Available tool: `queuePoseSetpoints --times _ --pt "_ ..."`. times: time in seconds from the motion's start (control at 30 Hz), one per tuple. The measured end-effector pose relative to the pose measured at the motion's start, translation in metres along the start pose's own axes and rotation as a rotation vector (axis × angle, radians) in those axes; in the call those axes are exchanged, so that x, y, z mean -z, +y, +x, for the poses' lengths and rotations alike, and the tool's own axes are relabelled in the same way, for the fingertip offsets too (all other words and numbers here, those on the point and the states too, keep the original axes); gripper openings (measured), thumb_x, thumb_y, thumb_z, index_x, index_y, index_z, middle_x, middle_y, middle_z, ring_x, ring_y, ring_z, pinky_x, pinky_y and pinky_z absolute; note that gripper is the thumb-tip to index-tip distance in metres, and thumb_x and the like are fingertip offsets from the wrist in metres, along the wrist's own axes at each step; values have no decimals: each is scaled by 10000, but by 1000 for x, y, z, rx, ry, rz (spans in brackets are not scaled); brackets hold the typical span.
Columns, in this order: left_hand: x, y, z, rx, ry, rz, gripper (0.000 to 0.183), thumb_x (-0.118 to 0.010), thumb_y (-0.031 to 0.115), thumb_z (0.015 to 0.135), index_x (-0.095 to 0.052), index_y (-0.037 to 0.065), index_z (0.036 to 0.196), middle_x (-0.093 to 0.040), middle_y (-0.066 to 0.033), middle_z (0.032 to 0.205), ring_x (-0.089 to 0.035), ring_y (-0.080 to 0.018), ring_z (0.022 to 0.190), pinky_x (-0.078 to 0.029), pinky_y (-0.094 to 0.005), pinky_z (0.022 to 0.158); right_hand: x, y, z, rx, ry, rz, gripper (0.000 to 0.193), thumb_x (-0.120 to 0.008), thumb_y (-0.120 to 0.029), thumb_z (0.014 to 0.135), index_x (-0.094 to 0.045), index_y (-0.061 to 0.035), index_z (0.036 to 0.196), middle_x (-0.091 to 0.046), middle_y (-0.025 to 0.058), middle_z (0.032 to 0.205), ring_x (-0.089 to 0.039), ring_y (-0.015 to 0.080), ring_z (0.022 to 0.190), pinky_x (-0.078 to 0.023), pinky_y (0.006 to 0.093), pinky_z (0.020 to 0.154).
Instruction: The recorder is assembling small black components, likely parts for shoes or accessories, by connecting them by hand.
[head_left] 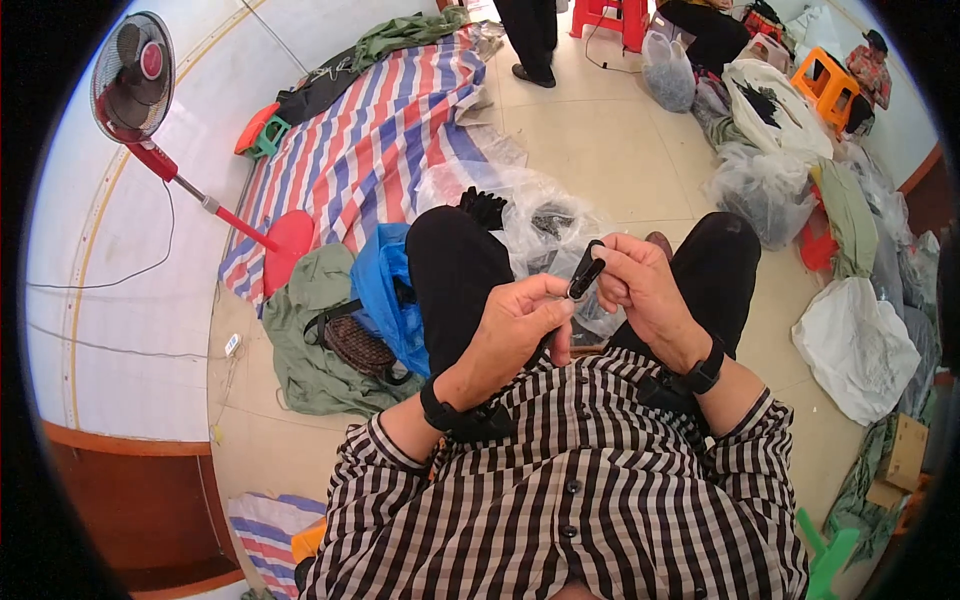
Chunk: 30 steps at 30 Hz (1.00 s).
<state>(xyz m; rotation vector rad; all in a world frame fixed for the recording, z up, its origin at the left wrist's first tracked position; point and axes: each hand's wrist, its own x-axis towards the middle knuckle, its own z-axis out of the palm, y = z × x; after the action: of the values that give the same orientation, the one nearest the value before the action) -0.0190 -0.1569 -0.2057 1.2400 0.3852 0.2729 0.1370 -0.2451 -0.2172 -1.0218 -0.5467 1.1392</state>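
Observation:
A small black strap-like piece (pixel 586 274) is held between my two hands above my lap, and its exact kind is too small to make out. A shiny bit shows at its lower end, by the fingertips of my left hand (pixel 522 322). That hand is closed, pinching the lower end between thumb and fingers. My right hand (pixel 640 282) has its thumb and forefinger closed on the upper end, with the other fingers curled. Beyond my hands, between my knees, lies a clear plastic bag (pixel 535 225) with dark pieces in it. Several black pieces (pixel 483 208) are bunched beside my left knee.
To my left are a blue bag (pixel 385 290), a brown woven bag (pixel 358 345) and green cloth (pixel 300 340). A red standing fan (pixel 290 235) stands by a striped sheet (pixel 370 130). Filled plastic bags (pixel 765 195) and a white sack (pixel 857 345) lie at right. Other people are farther off.

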Motion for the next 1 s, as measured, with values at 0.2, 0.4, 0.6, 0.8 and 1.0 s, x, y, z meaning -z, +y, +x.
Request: queuePoseSetpoints --times 0.2,0.4,0.6,0.8,1.0 --pt "3 -5 -2 -22 25 -80 139 -482 73 877 -518 -14 978 -546 -67 589 -528 -130 487 -456 -245 479 0 0 2 22 -7 -46 127 -544 -159 874 -544 -32 875 -399 -53 542 -356 33 448 -332 193 437" --pt "4 -7 0 -70 92 -55 144 -480 77 882 -497 -16 991 -555 -70 614 -540 -133 517 -460 -247 508 5 0 -4 180 81 -35 145 -531 -168 887 -546 -37 946 -408 -50 561 -363 35 470 -336 190 450" --pt "1 -15 4 -232 147 108 133 -465 76 901 -485 -25 987 -594 -89 675 -568 -123 581 -470 -239 544 -15 3 -8 150 31 -46 153 -537 -153 888 -538 -26 973 -409 -46 584 -366 45 479 -365 210 466" --pt "-6 -18 8 -333 203 168 94 -484 58 884 -507 -18 935 -627 -88 681 -573 -89 573 -461 -212 535 -23 2 -8 226 23 -84 155 -557 -147 877 -549 -13 955 -437 -51 588 -383 22 497 -336 183 457" --pt "-12 -14 6 -242 135 161 108 -466 5 874 -501 -39 966 -621 -103 738 -588 -115 632 -480 -228 584 -21 4 -7 263 35 -115 142 -553 -152 882 -541 -15 918 -442 -45 590 -386 26 501 -345 192 462"
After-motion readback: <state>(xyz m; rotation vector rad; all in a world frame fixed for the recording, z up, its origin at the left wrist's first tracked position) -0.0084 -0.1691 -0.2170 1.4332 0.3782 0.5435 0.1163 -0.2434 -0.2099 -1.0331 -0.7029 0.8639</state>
